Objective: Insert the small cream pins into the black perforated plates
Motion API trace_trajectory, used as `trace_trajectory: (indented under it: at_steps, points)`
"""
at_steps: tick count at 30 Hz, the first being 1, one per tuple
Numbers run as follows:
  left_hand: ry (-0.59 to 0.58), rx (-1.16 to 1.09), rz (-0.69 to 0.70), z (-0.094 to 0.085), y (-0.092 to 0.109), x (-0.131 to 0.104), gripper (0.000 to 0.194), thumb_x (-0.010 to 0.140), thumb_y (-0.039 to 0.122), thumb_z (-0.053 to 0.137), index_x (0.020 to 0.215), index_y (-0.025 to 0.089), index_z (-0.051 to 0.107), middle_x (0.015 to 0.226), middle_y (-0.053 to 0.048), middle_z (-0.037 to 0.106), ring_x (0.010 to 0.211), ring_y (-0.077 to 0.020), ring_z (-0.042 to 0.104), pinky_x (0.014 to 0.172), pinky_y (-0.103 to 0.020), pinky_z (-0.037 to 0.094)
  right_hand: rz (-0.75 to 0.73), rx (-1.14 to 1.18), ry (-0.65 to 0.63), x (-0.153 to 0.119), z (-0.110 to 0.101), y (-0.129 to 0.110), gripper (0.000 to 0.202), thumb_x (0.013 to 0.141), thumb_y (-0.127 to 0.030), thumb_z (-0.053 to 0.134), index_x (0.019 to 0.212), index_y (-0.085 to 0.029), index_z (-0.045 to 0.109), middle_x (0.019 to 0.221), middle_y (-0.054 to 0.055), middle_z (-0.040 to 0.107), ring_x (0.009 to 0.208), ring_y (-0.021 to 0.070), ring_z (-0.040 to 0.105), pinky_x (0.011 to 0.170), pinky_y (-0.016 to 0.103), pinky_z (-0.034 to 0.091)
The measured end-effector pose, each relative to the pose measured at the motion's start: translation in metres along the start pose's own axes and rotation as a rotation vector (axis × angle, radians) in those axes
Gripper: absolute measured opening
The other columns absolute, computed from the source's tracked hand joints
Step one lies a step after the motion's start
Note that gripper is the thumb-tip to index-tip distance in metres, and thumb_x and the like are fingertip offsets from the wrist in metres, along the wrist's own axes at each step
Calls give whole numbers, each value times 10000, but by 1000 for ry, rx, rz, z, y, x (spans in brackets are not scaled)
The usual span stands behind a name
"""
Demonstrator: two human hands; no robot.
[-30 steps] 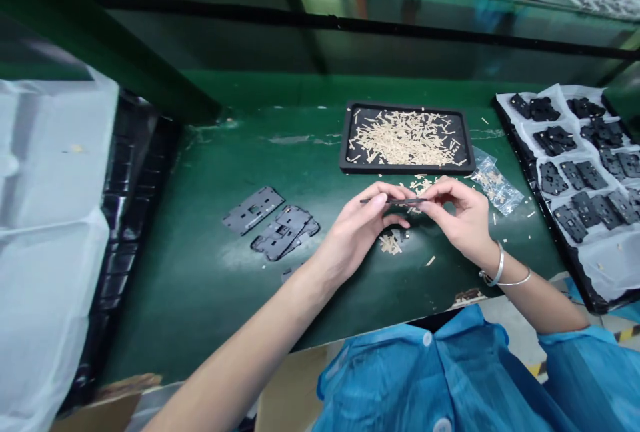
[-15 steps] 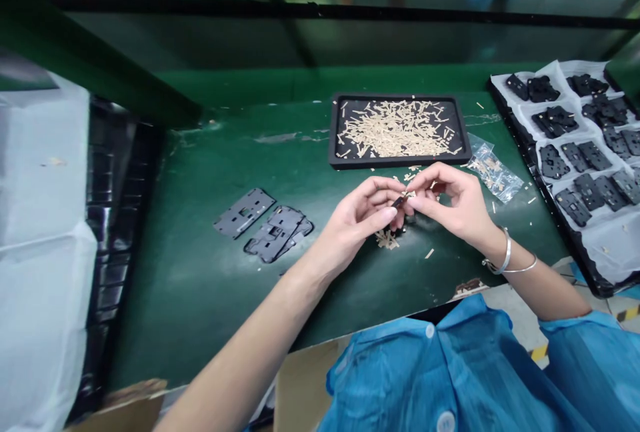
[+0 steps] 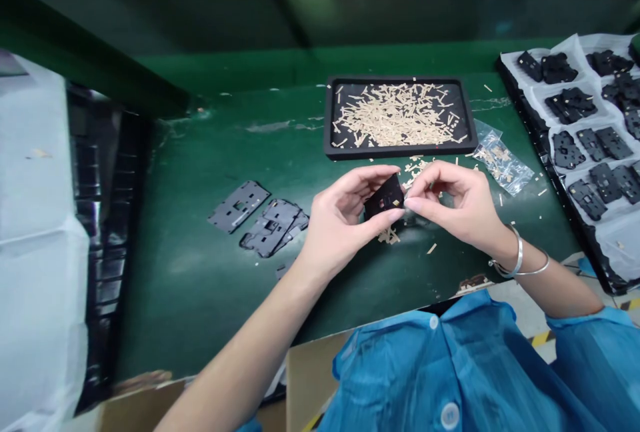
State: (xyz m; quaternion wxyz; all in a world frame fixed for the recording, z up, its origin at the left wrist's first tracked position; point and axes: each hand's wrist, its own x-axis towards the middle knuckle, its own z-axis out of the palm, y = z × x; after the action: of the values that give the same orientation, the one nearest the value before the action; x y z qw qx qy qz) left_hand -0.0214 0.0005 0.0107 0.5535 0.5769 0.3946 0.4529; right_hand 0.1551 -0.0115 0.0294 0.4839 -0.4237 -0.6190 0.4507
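Left hand [image 3: 340, 219] pinching a small black plate [image 3: 384, 197] above the green worktop [image 3: 210, 285], right hand [image 3: 453, 202] fingertips at its edge; a slip could drop it among loose tan strips [image 3: 387, 237].

Black flat plate [image 3: 384, 197] with a small tan patch. Black tray [image 3: 330, 119] full of pale tan strips [image 3: 395, 115]. Dark green bench top [image 3: 200, 172], scuffed whitish. Dark grey plates [image 3: 260, 217]. Blue smock [image 3: 465, 365], white buttons. Silver bangles [image 3: 520, 260]. White sheet [image 3: 583, 172] under black parts [image 3: 590, 145].
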Motion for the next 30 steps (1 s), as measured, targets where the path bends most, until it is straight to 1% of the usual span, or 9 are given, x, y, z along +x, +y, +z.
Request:
trace_trajectory:
  at_steps: [4,11,14,17,20,22,25,27,30]
  points:
    - [-14,6,10,-1,0,0,432,639,282,849,1037,208,698,1062,-66,716,996,-208,652,961,-328,505,48,32,-10,1,0,-2,217,776,-348,717,688,-174,621,642,-21,590,561,83,480,517,227,400]
    - [-24,23,51,-2,-1,0,418,637,251,845,1029,211,706,1057,-62,719,989,-208,659,964,-333,512,114,51,-33,2,-1,-3,284,743,-417,752,680,-181,606,653,-22,593,571,90,487,534,236,413]
    - [-18,20,63,-2,-1,0,425,633,224,843,1037,219,712,1052,-57,719,989,-207,657,963,-329,514,122,60,-44,2,0,-3,280,735,-405,762,673,-183,604,650,-23,590,573,90,489,528,233,408]
    - [-29,-22,62,-3,-2,-1,422,626,196,843,1029,226,721,1040,-53,720,983,-198,658,950,-303,512,132,105,-29,2,1,-1,247,721,-357,780,694,-179,611,669,-22,600,595,87,509,521,220,394]
    - [-56,-116,15,-4,-4,-1,399,671,259,818,1054,219,711,1012,-67,718,901,-196,668,873,-299,535,172,248,-30,4,1,4,200,779,-358,718,774,-178,631,655,-29,601,566,73,509,478,203,361]
    - [-78,-221,-19,-5,-4,1,415,707,328,790,1094,220,689,976,-70,714,804,-186,665,794,-300,545,205,364,-63,6,-1,9,198,826,-372,658,809,-176,643,597,-42,578,500,61,463,446,199,333]
    - [-122,-382,-87,-5,0,4,467,700,383,788,1118,216,661,877,-53,702,718,-168,639,733,-289,532,231,456,-94,8,-3,13,199,834,-365,638,806,-168,655,548,-52,553,453,52,411,428,202,310]
    - [-166,-448,-144,-4,3,7,503,688,397,794,1130,209,647,814,-42,686,704,-166,628,722,-288,522,203,432,-56,7,-2,12,172,813,-337,661,813,-165,661,576,-44,571,481,58,439,435,206,312]
    - [-229,-489,-216,-3,5,8,547,694,437,781,1168,209,627,769,-37,671,672,-178,626,711,-313,516,142,247,20,4,0,8,150,778,-291,698,860,-167,675,612,-34,593,542,78,483,483,227,340]
